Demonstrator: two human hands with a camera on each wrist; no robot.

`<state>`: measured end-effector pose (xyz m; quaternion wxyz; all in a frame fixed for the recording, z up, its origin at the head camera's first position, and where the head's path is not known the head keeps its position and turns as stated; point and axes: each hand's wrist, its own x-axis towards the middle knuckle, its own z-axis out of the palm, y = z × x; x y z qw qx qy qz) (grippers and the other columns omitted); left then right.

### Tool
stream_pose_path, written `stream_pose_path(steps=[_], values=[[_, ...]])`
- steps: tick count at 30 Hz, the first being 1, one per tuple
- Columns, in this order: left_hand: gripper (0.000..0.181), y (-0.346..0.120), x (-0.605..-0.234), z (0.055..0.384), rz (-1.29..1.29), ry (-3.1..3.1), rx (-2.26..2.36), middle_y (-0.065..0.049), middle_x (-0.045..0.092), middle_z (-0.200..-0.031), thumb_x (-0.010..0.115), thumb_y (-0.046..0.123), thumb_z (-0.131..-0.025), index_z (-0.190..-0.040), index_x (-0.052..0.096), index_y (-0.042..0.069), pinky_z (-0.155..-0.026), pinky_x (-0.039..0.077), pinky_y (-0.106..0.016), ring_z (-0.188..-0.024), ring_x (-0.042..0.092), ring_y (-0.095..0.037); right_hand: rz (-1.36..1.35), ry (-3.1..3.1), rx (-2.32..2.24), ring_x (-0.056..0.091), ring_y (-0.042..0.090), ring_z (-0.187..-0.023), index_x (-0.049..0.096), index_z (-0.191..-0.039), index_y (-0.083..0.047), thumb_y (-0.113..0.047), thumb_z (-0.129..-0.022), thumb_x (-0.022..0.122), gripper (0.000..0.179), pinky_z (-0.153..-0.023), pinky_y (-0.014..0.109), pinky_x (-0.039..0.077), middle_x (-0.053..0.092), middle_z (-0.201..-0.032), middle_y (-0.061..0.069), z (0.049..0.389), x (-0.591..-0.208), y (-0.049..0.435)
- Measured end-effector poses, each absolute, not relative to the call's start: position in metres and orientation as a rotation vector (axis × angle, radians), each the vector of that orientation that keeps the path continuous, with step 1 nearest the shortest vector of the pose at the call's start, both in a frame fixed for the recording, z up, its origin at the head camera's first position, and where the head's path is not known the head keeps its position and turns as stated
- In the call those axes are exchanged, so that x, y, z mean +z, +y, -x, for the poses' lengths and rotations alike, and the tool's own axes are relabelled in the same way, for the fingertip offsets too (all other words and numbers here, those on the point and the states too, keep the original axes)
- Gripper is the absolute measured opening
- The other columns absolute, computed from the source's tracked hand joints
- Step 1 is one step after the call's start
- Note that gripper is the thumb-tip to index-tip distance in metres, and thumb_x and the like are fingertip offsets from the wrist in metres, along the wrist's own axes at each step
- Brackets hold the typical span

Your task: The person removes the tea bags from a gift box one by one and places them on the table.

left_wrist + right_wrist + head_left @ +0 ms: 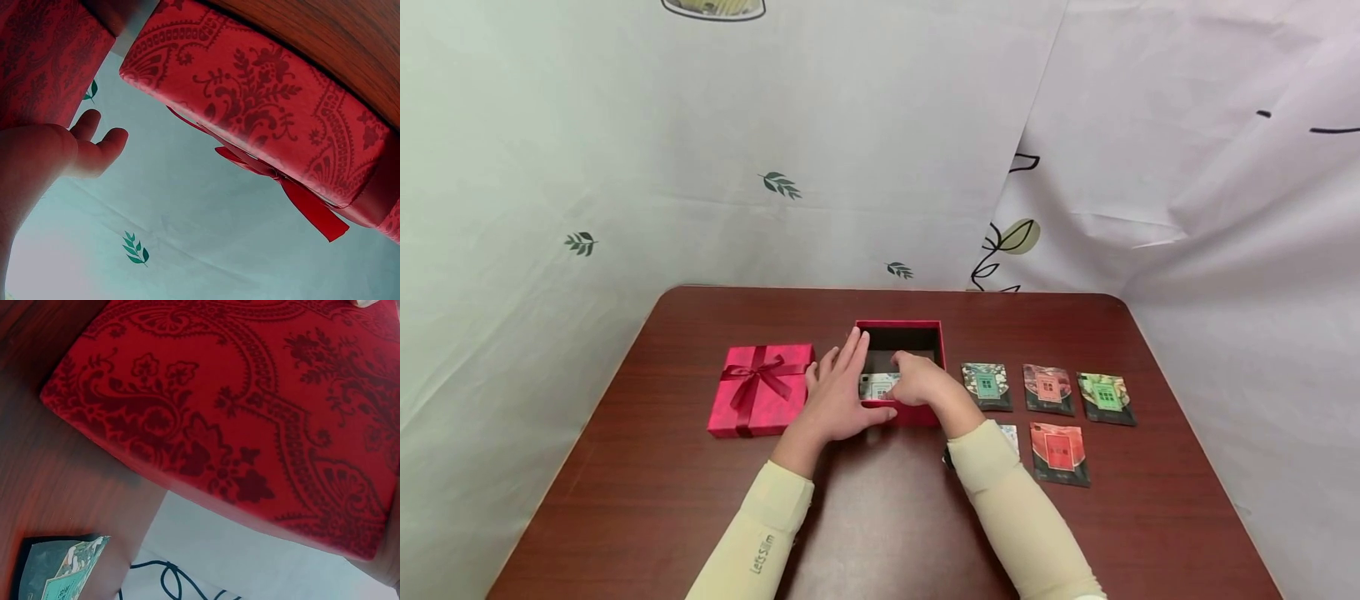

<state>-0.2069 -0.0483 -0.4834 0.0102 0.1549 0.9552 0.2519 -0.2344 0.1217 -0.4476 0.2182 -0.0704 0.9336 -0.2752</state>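
An uncovered red gift box [942, 358] with a dark inside stands mid-table. My left hand [838, 400] rests along its left side, fingers straight and pointing away, thumb by the front wall. The left wrist view shows part of this hand [75, 147] against the patterned red wall. My right hand [922, 382] reaches over the box's right side, its thumb and curled fingers on the right end of a pale sachet [874, 386] with a teal label. That sachet lies inside, near the front wall; the right hand covers its right end.
Left of the box lies its red lid [775, 387] with a ribbon bow. To the right, small sachets sit in two rows, among them a teal one [987, 386], a green one [1107, 397] and a red one [1060, 452]. The right sleeve partly hides another sachet [1011, 435].
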Motion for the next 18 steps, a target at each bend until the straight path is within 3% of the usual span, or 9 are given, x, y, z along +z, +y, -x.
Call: stream_pose_path(steps=[18], values=[[0.125, -0.0483, -0.4842, 0.207, -0.492, 2.991, 0.788, 0.006, -0.001, -0.167, 0.084, 0.056, -0.068, -0.162, 0.011, 0.02, -0.106, 0.009, -0.067, -0.142, 0.02, -0.038, 0.18, 2.555, -0.721, 0.057, 0.03, -0.109, 0.051, -0.141, -0.002, -0.022, -0.084, 0.079, 0.067, -0.097, 0.05, 0.047, 0.06, -0.128, 0.017, 0.2413, -0.4527, 0.1189]])
